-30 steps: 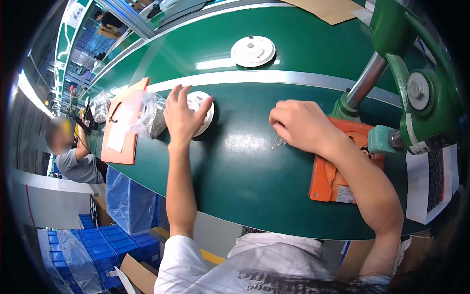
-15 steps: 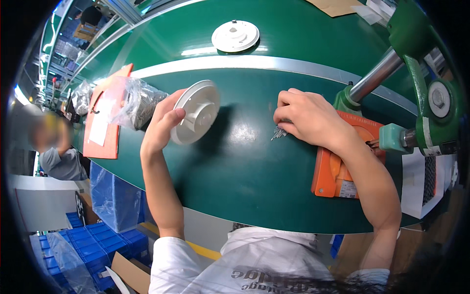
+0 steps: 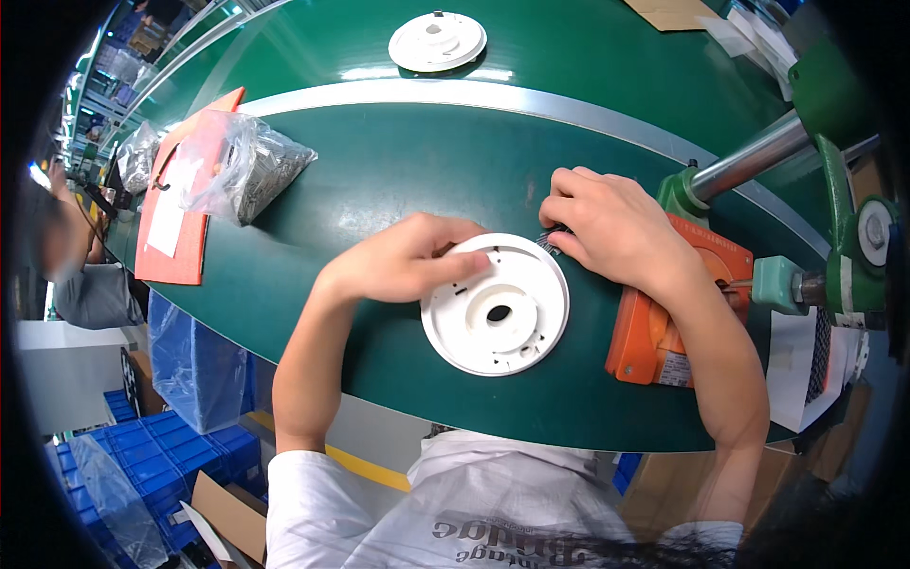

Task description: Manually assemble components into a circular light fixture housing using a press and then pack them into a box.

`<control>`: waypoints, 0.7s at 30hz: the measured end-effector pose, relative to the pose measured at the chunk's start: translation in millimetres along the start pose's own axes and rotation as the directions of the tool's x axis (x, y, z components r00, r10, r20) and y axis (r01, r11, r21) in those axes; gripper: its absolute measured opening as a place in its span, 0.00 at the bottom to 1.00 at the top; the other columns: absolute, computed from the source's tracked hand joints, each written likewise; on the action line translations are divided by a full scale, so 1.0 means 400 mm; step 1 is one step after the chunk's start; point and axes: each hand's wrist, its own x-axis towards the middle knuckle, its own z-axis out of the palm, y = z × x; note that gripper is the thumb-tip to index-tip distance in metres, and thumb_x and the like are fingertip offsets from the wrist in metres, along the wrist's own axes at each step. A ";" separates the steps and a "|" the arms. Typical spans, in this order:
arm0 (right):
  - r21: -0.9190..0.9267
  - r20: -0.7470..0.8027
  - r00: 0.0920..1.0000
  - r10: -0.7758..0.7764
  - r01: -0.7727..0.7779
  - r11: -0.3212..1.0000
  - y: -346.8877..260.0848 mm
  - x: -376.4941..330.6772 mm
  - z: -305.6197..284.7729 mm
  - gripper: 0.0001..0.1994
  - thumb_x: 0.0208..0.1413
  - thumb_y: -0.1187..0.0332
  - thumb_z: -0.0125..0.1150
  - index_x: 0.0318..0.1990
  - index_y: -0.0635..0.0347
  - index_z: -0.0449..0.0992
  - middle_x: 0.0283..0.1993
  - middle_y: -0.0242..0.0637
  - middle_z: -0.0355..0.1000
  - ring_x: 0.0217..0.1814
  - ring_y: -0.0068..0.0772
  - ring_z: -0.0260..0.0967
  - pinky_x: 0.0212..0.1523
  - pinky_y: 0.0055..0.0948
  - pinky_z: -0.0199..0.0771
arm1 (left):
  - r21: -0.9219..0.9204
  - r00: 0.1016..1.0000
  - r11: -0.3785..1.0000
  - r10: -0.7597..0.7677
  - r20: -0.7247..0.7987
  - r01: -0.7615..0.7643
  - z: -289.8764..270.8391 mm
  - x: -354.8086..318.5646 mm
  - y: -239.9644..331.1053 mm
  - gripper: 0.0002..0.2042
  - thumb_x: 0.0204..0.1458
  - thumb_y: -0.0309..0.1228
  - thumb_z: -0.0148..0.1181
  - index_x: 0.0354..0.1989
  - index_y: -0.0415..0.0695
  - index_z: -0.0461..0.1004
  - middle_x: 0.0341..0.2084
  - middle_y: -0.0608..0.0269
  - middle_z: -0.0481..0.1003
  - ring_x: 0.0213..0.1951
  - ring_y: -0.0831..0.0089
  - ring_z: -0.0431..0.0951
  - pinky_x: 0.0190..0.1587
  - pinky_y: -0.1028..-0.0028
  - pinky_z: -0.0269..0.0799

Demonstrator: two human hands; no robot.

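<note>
My left hand point(image 3: 417, 261) grips the upper left rim of a round white plastic disc point(image 3: 498, 327), thumb on its face. A raised ring with a dark central hole, small slots and pegs show on that face. My right hand point(image 3: 607, 223) is closed, fingers curled, just beyond the disc's upper right edge. Thin metal pins point(image 3: 547, 239) poke out from under its fingertips; the fingers hide how many are held. On the strip beyond the metal rail lies another white disc point(image 3: 438, 43).
An orange fixture point(image 3: 645, 332) sits under a green press point(image 3: 844, 190) at right. A clear bag of small metal parts point(image 3: 261, 175) rests beside a red-orange board point(image 3: 194, 218) at left. Blue crates point(image 3: 156, 465) stand below the table; another person's arm point(image 3: 95, 294) shows far left.
My left hand has brought the disc right and nearer to me, turning it from tilted to facing up. The right hand stays at the pins. The whole view has shifted slightly.
</note>
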 end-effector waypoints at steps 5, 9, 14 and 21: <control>-0.021 0.052 0.998 0.020 -0.019 1.000 0.004 0.001 -0.006 0.06 0.51 0.69 0.67 0.31 0.59 0.76 0.36 0.35 0.68 0.42 0.39 0.69 0.42 0.38 0.72 | 0.186 0.982 0.979 -0.117 0.145 0.089 0.011 -0.007 0.039 0.20 0.59 0.48 0.59 0.40 0.40 0.80 0.14 0.57 0.75 0.19 0.63 0.78 0.28 0.66 0.73; -0.018 0.100 0.995 0.027 -0.025 1.000 0.005 0.010 0.002 0.06 0.52 0.68 0.66 0.31 0.59 0.76 0.37 0.36 0.68 0.43 0.39 0.69 0.43 0.38 0.72 | 0.499 0.997 0.866 0.060 -0.048 -0.028 0.031 -0.003 0.031 0.19 0.56 0.50 0.62 0.37 0.44 0.81 0.13 0.58 0.74 0.19 0.58 0.76 0.25 0.65 0.70; -0.030 0.141 0.989 0.050 -0.047 0.998 0.003 0.015 -0.004 0.06 0.55 0.69 0.61 0.31 0.62 0.77 0.39 0.39 0.71 0.46 0.43 0.72 0.45 0.39 0.75 | 0.491 0.962 0.860 0.236 -0.136 -0.141 0.045 0.017 0.010 0.14 0.52 0.42 0.68 0.39 0.45 0.80 0.12 0.63 0.70 0.15 0.67 0.69 0.22 0.69 0.64; -0.058 0.048 0.999 -0.005 0.008 0.998 0.014 0.005 0.016 0.05 0.56 0.70 0.59 0.32 0.61 0.73 0.37 0.39 0.69 0.43 0.42 0.70 0.43 0.39 0.73 | 0.218 0.814 0.784 0.559 0.158 -0.581 0.066 0.016 0.032 0.23 0.36 0.40 0.77 0.42 0.43 0.81 0.39 0.60 0.75 0.41 0.62 0.74 0.44 0.67 0.70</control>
